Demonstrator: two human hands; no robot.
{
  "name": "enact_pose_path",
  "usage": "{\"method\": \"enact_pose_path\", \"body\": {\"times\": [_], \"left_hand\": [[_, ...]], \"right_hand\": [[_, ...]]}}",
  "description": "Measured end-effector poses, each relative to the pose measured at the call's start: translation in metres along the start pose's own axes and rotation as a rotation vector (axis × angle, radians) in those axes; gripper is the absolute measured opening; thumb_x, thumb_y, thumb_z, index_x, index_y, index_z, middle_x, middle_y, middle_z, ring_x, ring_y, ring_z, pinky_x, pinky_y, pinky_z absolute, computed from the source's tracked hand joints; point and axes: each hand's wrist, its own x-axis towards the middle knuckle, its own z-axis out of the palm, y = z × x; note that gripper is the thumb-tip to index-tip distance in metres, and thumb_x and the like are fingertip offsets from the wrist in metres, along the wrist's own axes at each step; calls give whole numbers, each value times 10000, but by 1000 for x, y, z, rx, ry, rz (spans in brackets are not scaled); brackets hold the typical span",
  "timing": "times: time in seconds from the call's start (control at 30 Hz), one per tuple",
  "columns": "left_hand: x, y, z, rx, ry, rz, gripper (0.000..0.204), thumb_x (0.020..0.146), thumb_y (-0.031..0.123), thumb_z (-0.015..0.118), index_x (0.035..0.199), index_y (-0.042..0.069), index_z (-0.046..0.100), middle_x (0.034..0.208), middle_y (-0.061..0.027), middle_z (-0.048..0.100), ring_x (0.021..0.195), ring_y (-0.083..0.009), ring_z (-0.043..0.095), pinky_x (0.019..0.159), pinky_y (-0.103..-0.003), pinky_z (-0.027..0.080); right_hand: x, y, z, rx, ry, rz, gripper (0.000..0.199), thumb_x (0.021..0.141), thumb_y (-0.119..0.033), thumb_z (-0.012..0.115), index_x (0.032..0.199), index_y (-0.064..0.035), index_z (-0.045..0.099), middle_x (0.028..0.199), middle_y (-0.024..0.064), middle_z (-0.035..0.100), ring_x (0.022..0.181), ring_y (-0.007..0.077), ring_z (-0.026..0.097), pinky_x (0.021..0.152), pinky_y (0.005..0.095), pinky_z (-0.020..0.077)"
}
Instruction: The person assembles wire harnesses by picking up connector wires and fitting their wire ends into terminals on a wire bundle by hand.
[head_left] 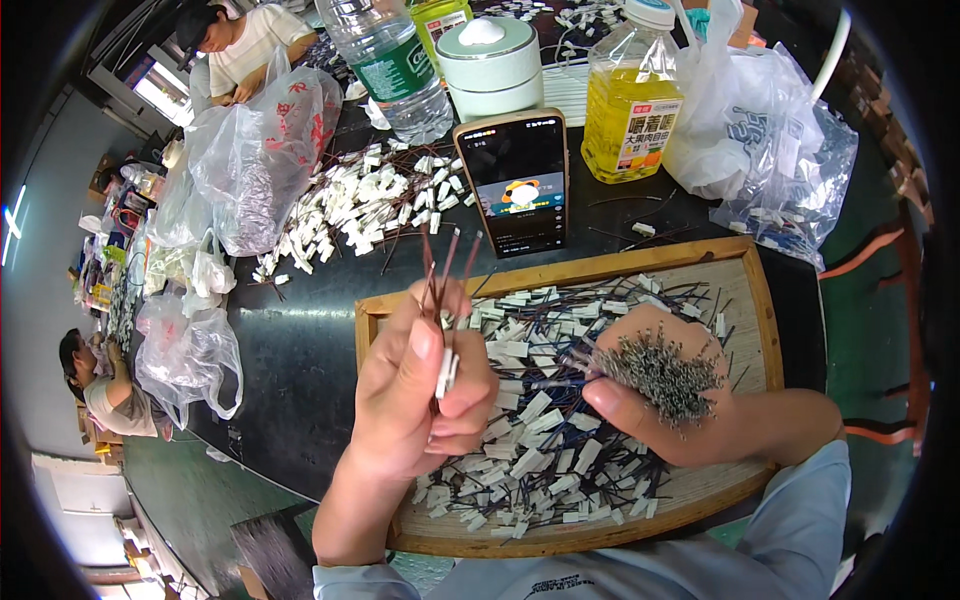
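Observation:
My left hand (405, 385), raised over the tray's left side, pinches a few thin brown wires with a white plastic connector (446, 375) between thumb and fingers. The wire ends point upward. In my right hand (715, 430) is a thick bundle of wires (665, 378), its many small metal tips facing up and toward me. Below both hands lies a wood-framed tray (610, 263), filled with a loose layer of white connectors on dark wires (535, 420). The palm side of my right hand is hidden.
Past the tray, a phone (512, 190) stands upright with its screen lit. Behind it are a white-green canister (490, 75), a water bottle (395, 75) and a yellow drink bottle (630, 110). A connector pile (350, 205) and plastic bags (250, 160) lie left. Two people sit farther off.

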Motion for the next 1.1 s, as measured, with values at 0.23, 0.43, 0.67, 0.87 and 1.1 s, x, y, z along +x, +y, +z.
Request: {"method": "enact_pose_path", "body": {"times": [0.23,0.43,0.67,0.87,1.1], "left_hand": [[-8,-8,1,193,-20,19,314,920,350,531,969,55,437,628,-32,449,468,-28,302,369,-175,213],[-11,-11,7,260,-35,30,314,906,297,567,1019,32,443,734,-32,476,511,-27,335,414,-164,267],[-9,-14,4,175,-97,68,261,891,218,590,954,47,404,755,-68,488,523,-39,368,425,-172,300],[-11,-13,3,299,-78,110,229,893,169,583,925,42,394,756,-81,507,527,-46,403,432,-183,323],[-8,-17,7,405,9,232,262,865,161,610,864,66,365,625,-73,443,452,-62,336,370,-207,239]], "right_hand": [[-4,0,0,-5,-15,-89,203,769,-77,706,917,-15,581,735,53,611,616,107,575,558,238,449],[-4,4,-8,14,-79,-143,267,758,-59,713,995,-5,602,809,70,649,667,107,624,593,227,479],[-3,2,-11,73,-113,-117,266,744,-38,714,987,-11,609,830,63,657,688,106,637,608,223,492],[-4,-2,-15,-9,-136,-138,297,723,-3,704,1006,-13,614,813,51,666,702,96,643,616,216,497],[-2,-1,-17,-34,-175,-163,324,709,-57,731,1013,-24,624,857,72,673,736,155,668,642,245,510]]}}
